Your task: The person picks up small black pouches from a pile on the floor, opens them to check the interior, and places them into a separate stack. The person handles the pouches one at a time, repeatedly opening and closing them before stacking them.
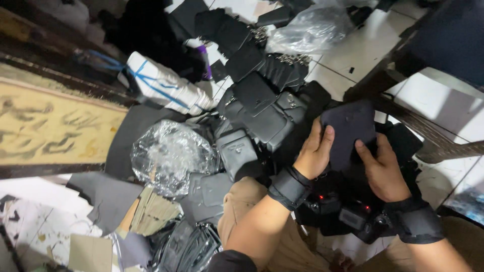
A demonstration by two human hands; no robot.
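Both my hands hold a flat dark leather piece (349, 126) with rounded corners, just above my lap. My left hand (313, 153) grips its left edge with the thumb on top. My right hand (383, 171) pinches its lower right edge. Each wrist wears a black strap. Directly under the hands sits a black device (348, 214) with small red lights. A heap of grey and black leather bags (262, 108) with metal clasps lies just left of the piece.
A crumpled clear plastic bag (169, 153) lies left of the heap, another plastic bag (307, 27) at the top. A white bundle tied with blue cord (164, 85) rests upper left. Grey sheets (103, 194) and paper stacks (151, 211) cover the floor. A wooden furniture leg (428, 133) crosses right.
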